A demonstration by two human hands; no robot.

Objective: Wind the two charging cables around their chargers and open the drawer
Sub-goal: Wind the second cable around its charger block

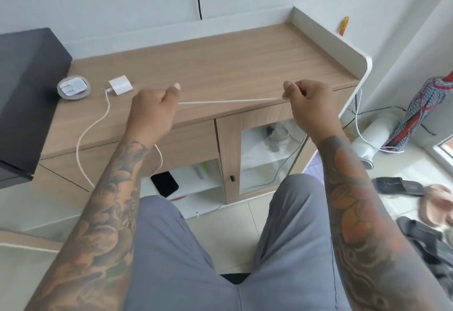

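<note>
head view, looking down, near cabinet top (220,65)

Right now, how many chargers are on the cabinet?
2. One charger lies loose on the cabinet top; the other charger sits left of it, with its cable coiled around it, by the black box.

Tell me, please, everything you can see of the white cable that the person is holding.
The cable is thin, white and flexible. The left hand and the right hand each pinch it, and it runs taut between them above the cabinet top. Beyond the left hand it loops slack off the front edge and back up toward the white charger lying there.
</note>
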